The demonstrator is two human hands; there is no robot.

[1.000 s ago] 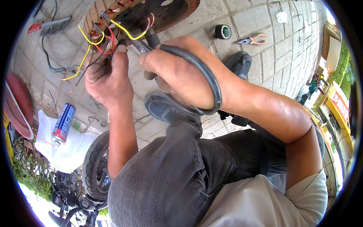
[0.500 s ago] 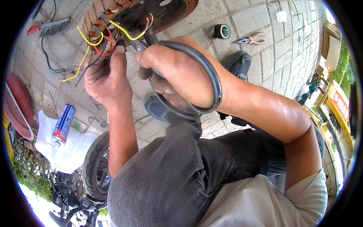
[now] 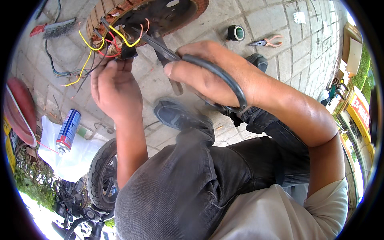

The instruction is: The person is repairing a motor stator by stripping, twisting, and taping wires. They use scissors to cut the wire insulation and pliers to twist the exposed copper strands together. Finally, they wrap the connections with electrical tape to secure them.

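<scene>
My right hand [image 3: 212, 76] is closed round a pair of scissors [image 3: 162, 49] with large black loop handles. The metal of the scissors reaches toward the bare copper ends of the wires. A round motor stator [image 3: 105, 12] with copper windings along its rim stands at the top. Yellow wires [image 3: 84, 71], a red wire [image 3: 115, 40] and thin dark wires come out of it. My left hand [image 3: 117, 88] is at the stator's lower edge, below the wires, its fingers curled against a dark part. What the fingers grip is hidden, and they are slightly blurred.
On the paving lie pliers [image 3: 267, 41] with orange handles, a roll of black tape [image 3: 236, 33] and a wire brush [image 3: 56, 29]. A blue spray can [image 3: 68, 130] rests on a white plastic bag [image 3: 76, 166] at left. A motorbike wheel [image 3: 102, 176] stands at lower left.
My right hand has drawn the scissors back to the right, away from my left hand. My left hand has shifted slightly down, and the stator with its wires has moved a little left.
</scene>
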